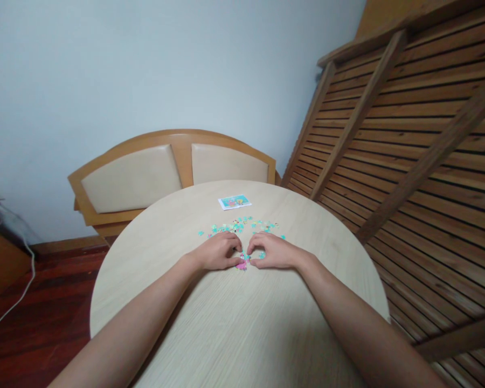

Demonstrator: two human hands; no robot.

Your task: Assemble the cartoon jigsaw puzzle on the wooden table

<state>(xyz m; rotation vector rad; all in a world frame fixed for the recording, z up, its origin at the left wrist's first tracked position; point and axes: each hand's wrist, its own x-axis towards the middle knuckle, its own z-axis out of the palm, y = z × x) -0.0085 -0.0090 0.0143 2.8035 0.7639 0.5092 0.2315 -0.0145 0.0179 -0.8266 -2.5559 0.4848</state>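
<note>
My left hand point(221, 252) and my right hand point(275, 252) face each other low over the table, fingers and thumbs curled inward. Between them lies a small cluster of jigsaw puzzle pieces, pink point(241, 265) at the near side and teal point(244, 255) farther in. The left thumb and fingertips rest at the cluster's left edge; those of the right hand pinch in at its right edge. Fingers partly hide the cluster, so how its pieces join cannot be made out. One teal piece point(262, 255) lies within the curve of my right hand.
Many loose puzzle pieces point(226, 228) are scattered in an arc beyond my hands. Farther back lies a picture card point(234, 202) on the round pale table point(242, 323). A padded headboard point(133, 178) stands behind, and slatted wood point(388, 134) leans at the right.
</note>
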